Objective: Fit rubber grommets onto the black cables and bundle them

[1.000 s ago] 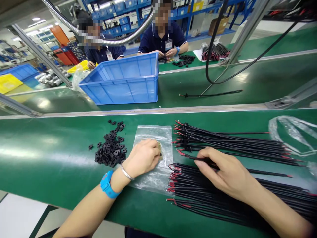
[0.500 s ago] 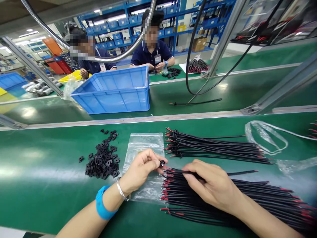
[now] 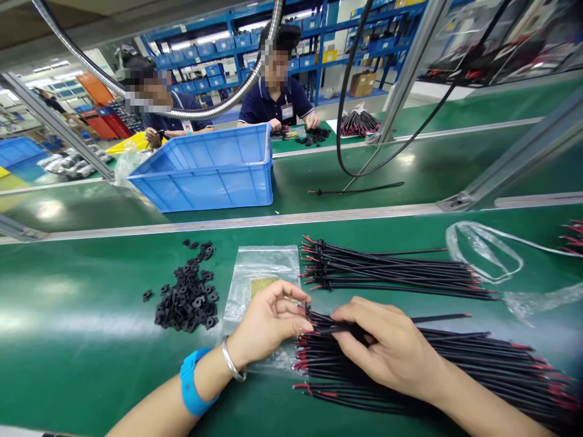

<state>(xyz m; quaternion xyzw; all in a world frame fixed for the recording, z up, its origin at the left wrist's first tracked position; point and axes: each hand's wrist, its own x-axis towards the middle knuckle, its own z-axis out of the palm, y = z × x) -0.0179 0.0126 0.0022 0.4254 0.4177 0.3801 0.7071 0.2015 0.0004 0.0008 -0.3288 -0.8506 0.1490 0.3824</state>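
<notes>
At a green workbench [image 3: 82, 370], a person's right hand [image 3: 371, 340] grasps a black cable [image 3: 323, 318] between thumb and fingers, its near end pointing toward the left hand [image 3: 282, 318]. The left thumb and fingers curve about a small black piece [image 3: 308, 309] at that end, though whether they pinch it cannot be told. The cable is held over the left edge of a broad spread of black cables [image 3: 469, 358] with red tips, while a second bundle [image 3: 387, 270], fitted with black pieces near its left ends, lies just beyond. Beneath the left hand is a clear plastic bag [image 3: 268, 256] with a yellowish patch [image 3: 261, 284] showing by the knuckles; to its left sits a loose pile of small black pieces [image 3: 186, 297]. A blue wristband [image 3: 192, 383] and a silver bangle [image 3: 233, 359] (both on the left arm) show plainly. Across the metal rail [image 3: 282, 218] stands a large blue bin [image 3: 204, 185], with two co-workers in dark shirts seated behind, one [image 3: 273, 100] near another black heap [image 3: 313, 136], the other [image 3: 180, 108] partly hidden by the bin.
</notes>
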